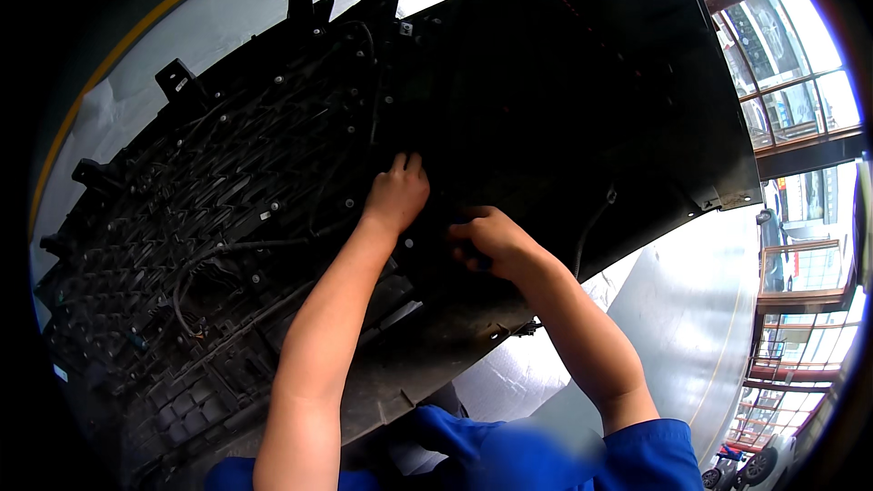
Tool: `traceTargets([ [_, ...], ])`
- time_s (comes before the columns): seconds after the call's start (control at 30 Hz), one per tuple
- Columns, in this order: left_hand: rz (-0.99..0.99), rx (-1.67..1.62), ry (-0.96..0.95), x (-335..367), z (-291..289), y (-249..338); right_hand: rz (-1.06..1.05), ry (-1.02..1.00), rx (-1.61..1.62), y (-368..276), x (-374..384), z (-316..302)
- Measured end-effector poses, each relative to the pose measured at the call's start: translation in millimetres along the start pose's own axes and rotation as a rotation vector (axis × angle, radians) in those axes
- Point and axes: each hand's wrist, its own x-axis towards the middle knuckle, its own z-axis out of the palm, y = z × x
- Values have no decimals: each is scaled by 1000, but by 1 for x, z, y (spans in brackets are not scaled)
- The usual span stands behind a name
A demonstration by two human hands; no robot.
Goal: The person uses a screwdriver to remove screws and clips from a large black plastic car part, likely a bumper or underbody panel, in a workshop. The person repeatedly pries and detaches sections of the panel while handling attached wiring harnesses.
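Note:
A large black plastic car bumper [582, 109], with its inner side facing me, fills most of the view. My left hand [398, 193] rests on it close to the grille section [227, 141], its fingers bent down and their tips lost against the dark plastic. Whatever lies under those fingertips is hidden. To the right and slightly nearer, my right hand [496, 241] is curled closed just over the bumper. Something dark shows at its fingers, too dim to name. Between the hands and nearer to me is a small pale fastener [409, 244].
Dark wiring [245, 244] runs along the grille section, and another cable [596, 218] hangs at the right. Mounting tabs [177, 82] stick out along the far left edge. Shiny pale sheeting [509, 377] lies beneath the bumper. Windows [800, 100] line the right side.

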Motion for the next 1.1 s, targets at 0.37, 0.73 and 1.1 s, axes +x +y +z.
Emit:
traceTargets([
  [0.37,-46,-79,-93,0,-6,2,-113,213,67,31,12,31],
  [0.73,-57,-79,-142,-1,-8,2,-214,272,223,65,34,56],
  [1.1,-62,-56,-336,-4,-19,13,-69,91,160,28,33,33],
])
